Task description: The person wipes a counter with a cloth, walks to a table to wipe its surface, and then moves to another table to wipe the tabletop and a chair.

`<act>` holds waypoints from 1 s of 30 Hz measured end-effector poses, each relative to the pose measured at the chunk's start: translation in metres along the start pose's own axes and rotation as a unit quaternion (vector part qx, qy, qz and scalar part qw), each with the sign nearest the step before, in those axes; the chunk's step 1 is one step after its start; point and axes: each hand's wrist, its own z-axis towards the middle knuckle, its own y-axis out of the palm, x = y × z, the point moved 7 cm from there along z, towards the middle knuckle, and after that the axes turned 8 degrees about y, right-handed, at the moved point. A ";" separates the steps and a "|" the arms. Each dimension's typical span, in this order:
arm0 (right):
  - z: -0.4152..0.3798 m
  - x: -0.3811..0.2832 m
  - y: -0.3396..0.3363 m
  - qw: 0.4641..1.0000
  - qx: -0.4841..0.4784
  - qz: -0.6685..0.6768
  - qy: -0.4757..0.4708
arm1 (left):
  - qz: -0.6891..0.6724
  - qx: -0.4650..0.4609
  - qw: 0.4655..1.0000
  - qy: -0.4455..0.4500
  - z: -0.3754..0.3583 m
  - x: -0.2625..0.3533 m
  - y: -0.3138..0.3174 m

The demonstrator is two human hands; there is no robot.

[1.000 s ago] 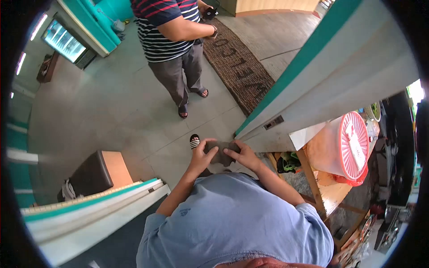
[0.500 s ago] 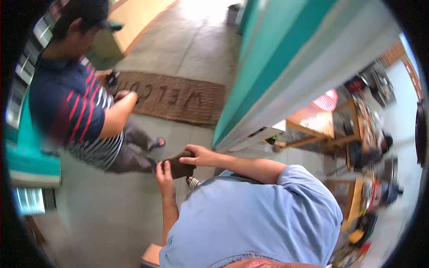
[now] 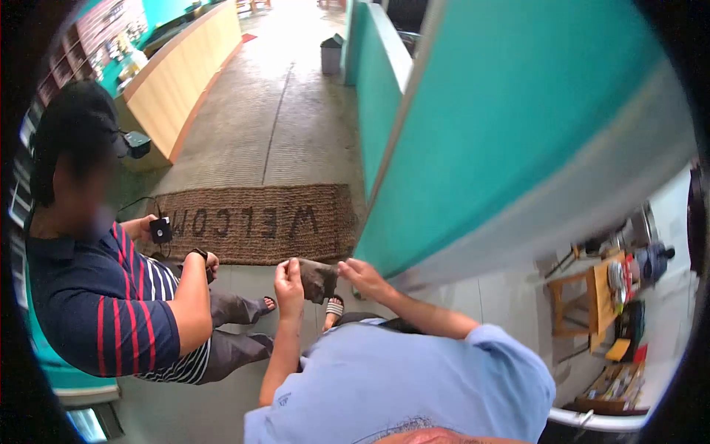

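Observation:
A crumpled dark brown cloth [image 3: 318, 280] hangs between my two hands in front of my blue shirt. My left hand [image 3: 290, 281] pinches its left upper corner between thumb and fingers. At the other upper corner, my right hand [image 3: 361, 278] grips with closed fingertips. The cloth's lower part droops loose, just above a foot in a striped sandal [image 3: 334, 305].
At left stands a person [image 3: 111, 303] in a cap and striped shirt, holding a small black box [image 3: 160, 230]. A welcome mat [image 3: 251, 222] lies ahead. A teal wall [image 3: 503, 140] rises at right; a wooden table [image 3: 603, 296] stands beyond.
My view has swung, showing more of the hallway. The cloth has gone from lying bunched across my hands to hanging by its corners, my hands farther apart.

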 end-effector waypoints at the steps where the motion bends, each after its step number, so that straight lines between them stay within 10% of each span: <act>1: 0.012 0.011 -0.009 0.999 0.042 0.023 -0.001 | 0.030 0.002 0.999 0.025 0.020 0.006 0.007; 9: 0.041 0.043 -0.041 0.976 0.209 0.055 0.031 | 0.083 0.023 0.995 0.060 0.161 0.013 0.066; 24: 0.059 0.046 -0.072 0.940 0.313 0.051 0.124 | 0.281 -0.164 0.945 -0.031 0.332 -0.217 0.239; 30: 0.130 0.044 -0.065 0.878 0.360 0.239 0.204 | 0.346 -0.272 0.894 -0.081 0.396 -0.293 0.231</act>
